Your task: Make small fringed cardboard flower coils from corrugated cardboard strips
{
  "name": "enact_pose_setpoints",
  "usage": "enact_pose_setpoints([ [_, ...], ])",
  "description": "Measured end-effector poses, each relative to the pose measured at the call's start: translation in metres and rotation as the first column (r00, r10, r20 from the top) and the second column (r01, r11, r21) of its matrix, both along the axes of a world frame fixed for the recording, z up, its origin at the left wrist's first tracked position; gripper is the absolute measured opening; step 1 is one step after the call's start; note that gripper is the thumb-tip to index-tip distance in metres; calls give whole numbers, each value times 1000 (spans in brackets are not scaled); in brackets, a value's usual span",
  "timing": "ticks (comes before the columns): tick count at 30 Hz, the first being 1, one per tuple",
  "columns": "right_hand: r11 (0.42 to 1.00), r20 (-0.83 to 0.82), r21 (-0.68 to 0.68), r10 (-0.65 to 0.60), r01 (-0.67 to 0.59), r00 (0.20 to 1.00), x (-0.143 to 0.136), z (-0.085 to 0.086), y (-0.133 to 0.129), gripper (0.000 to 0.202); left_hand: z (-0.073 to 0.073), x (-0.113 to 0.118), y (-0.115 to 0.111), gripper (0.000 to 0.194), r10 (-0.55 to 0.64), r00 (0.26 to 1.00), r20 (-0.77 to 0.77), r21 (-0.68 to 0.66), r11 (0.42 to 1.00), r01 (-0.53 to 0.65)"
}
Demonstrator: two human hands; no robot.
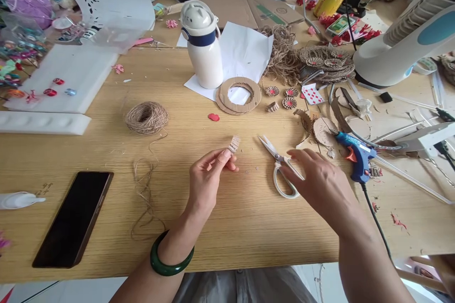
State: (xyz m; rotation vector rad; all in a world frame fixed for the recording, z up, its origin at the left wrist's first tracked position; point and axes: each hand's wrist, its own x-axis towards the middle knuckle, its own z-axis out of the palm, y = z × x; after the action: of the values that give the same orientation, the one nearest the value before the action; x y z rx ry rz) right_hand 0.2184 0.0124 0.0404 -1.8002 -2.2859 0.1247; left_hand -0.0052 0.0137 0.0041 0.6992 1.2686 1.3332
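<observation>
A small curled strip of corrugated cardboard is pinched between the thumb and fingers of my left hand, raised a little over the middle of the table. My right hand hovers by the handles of the white scissors, its thumb and fingers apart around one handle loop; whether they touch is unclear. The scissors lie on the table, blades slightly parted and pointing away from me. Two small red discs rest beyond my left hand. Farther right sit several round corrugated rosettes with red centres and a loose cardboard coil.
A blue glue gun and cardboard scraps lie right of my right hand. Cardboard rings sit before a white bottle. A twine ball and a phone are at left; a white fan stands far right.
</observation>
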Motion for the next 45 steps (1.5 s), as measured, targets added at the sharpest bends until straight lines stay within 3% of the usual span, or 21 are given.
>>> enact_pose_setpoints([
  [3,997,90,-50,57,-52,994,10,-10,-17,27,3,-2,2,19,19,999,27,8,1000,-19],
  [6,995,105,-96,20,-10,994,12,-24,-23,28,2,-2,2,18,9,999,47,0,1000,-9],
  [8,990,28,-133,-37,41,999,15,-27,-20,30,-1,-1,1,18,-16,998,67,-8,1000,17],
  [10,972,-186,-224,-111,68,976,21,-26,-13,40,-3,0,1,18,-43,996,78,-14,999,45],
  [12,918,-499,-397,-218,2,839,28,-20,-6,50,-5,0,1,18,-61,995,83,-18,998,62],
  [14,830,-735,-532,-356,-166,577,31,-13,-1,56,-5,0,2,19,-61,995,82,-19,998,63],
  [17,729,-844,-533,-495,-430,207,27,-7,3,64,-5,-1,3,19,-43,995,85,-26,999,45],
  [18,690,-845,-503,-518,-520,131,24,-8,3,65,-5,-1,4,19,-38,995,88,-29,999,41],
  [20,581,-837,-426,-545,-694,57,15,-12,4,61,-5,-1,5,18,-33,996,89,-31,999,36],
  [23,425,-830,-341,-554,-839,57,2,-23,7,58,-6,-2,6,19,-18,996,84,-31,999,21],
  [27,339,-825,-337,-555,-878,103,-3,-35,8,59,-5,-3,6,20,-3,995,103,-32,999,7],
  [33,315,-831,-342,-542,-885,128,4,-33,3,60,-1,-2,6,18,13,992,127,-38,999,-9],
  [38,345,-826,-373,-546,-861,139,3,-30,3,62,-1,-2,5,18,3,988,151,-51,999,5],
  [45,331,-820,-407,-543,-851,181,5,-33,5,62,-2,-2,4,18,-25,993,119,-54,998,32],
])
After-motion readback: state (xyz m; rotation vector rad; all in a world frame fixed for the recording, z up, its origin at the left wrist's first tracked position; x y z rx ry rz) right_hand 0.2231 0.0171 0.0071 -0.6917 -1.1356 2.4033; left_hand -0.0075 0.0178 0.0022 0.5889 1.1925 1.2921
